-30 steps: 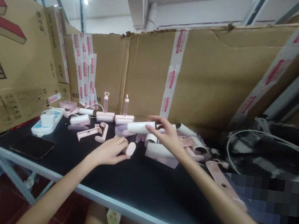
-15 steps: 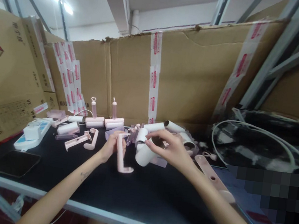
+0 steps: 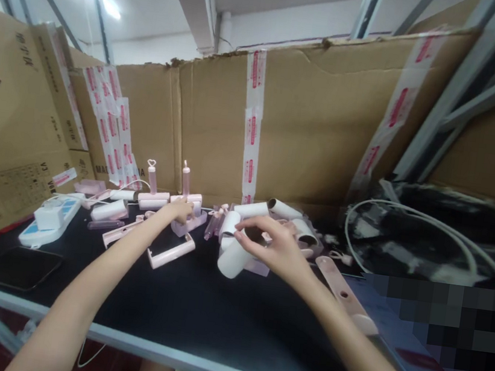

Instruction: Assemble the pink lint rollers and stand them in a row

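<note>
Right hand [image 3: 267,240] pinches tube [image 3: 233,260] at open upper end, frame centre; light, even pinch best, to spare wall. Left hand [image 3: 184,209] at tray [image 3: 191,225], left of centre; cannot tell whether it grips anything. Best lift clear of bracket [image 3: 172,255] below.

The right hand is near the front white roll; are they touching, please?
Touching: the head view shows the right hand gripping the front white roll by its open end.
</note>
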`<move>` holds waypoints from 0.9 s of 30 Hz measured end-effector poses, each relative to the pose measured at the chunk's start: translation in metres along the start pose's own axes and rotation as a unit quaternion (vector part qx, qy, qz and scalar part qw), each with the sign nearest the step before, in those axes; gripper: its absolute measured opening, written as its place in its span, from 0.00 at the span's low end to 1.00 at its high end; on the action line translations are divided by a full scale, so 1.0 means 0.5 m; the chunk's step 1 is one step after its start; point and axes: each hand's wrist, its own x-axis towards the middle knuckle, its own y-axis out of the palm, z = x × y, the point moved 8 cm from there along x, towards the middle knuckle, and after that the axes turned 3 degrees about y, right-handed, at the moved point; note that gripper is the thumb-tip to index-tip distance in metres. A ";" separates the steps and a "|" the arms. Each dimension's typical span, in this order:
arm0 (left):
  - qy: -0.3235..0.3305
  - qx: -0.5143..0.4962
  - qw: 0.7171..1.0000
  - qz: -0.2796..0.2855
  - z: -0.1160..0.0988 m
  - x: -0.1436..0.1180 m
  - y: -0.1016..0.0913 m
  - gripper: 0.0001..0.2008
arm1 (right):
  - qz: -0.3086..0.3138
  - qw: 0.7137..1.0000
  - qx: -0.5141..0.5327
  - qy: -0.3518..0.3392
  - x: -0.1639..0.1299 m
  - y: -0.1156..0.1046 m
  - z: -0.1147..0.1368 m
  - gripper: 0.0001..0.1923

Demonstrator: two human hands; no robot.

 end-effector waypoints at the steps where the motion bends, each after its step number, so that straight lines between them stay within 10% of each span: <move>1: 0.002 0.003 1.000 0.008 0.002 0.009 0.007 0.15 | 0.004 1.000 0.007 0.002 -0.001 0.002 0.000 0.06; 7: 0.044 -0.047 0.998 -0.009 0.006 -0.006 -0.012 0.10 | 0.013 0.999 0.041 0.006 -0.004 0.002 0.001 0.05; 13: 0.031 -0.176 0.972 -0.153 -0.049 -0.081 -0.067 0.22 | -0.100 0.984 0.106 0.105 -0.002 -0.048 -0.042 0.11; 16: 0.086 -0.567 0.802 -0.164 -0.130 -0.114 -0.016 0.24 | -0.177 0.961 0.154 0.146 -0.012 -0.068 -0.063 0.12; 19: 0.071 -0.729 0.672 -0.106 -0.188 -0.127 0.049 0.23 | -0.188 0.961 0.142 0.144 -0.018 -0.063 -0.062 0.11; 22: 0.042 -0.778 0.616 -0.113 -0.192 -0.131 0.066 0.18 | -0.167 0.970 0.121 0.126 -0.019 -0.049 -0.052 0.10; 27: 0.061 -0.787 0.604 -0.114 -0.181 -0.136 0.051 0.19 | -0.169 0.975 0.093 0.113 -0.020 -0.049 -0.037 0.10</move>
